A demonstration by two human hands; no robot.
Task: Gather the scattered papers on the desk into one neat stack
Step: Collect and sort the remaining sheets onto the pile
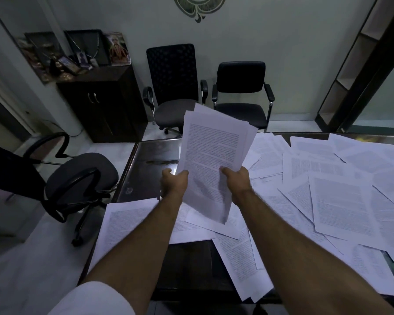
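Both my hands hold up a loose bundle of printed sheets [210,153] above the dark desk [146,178]. My left hand [173,181] grips the bundle's left edge and my right hand [236,179] grips its right edge, thumbs on the top page. The sheets in the bundle are fanned and uneven at the top. Several more printed papers [341,201] lie scattered and overlapping across the right and near part of the desk. One sheet [125,223] lies at the near left edge.
A grey swivel chair [82,178] stands to the left of the desk. Two black chairs [239,94] stand beyond the desk's far edge, by a dark cabinet [105,103] bearing framed pictures. A shelf unit [359,64] rises at the right.
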